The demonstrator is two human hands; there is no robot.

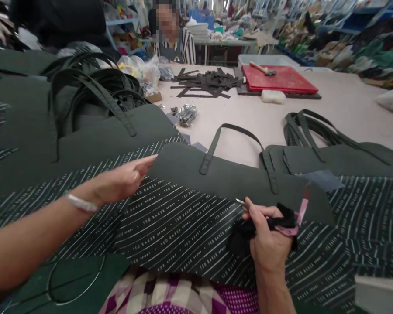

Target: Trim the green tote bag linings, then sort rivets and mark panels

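Observation:
A dark green bag panel (183, 168) with a strap handle (237, 127) lies before me, with black striped lettered fabric (180, 222) along its lower side. My left hand (126, 178) is at the panel's left edge, fingers stretched out flat and nothing held. Over the right part of the fabric, my right hand (268, 237) is closed on what look like pink-handled scissors (288, 230). Their silver tip pokes out past the thumb, pointing left. A piece of black cloth (240, 235) is bunched around the same hand; my fingers hide part of the tool.
More handled panels (94, 126) are piled at left, others (334, 159) at right. Behind lie dark strips (209, 80), a bag of metal fittings (187, 114) and a red board (281, 80) with a hammer (262, 69). A person (173, 46) is across the table.

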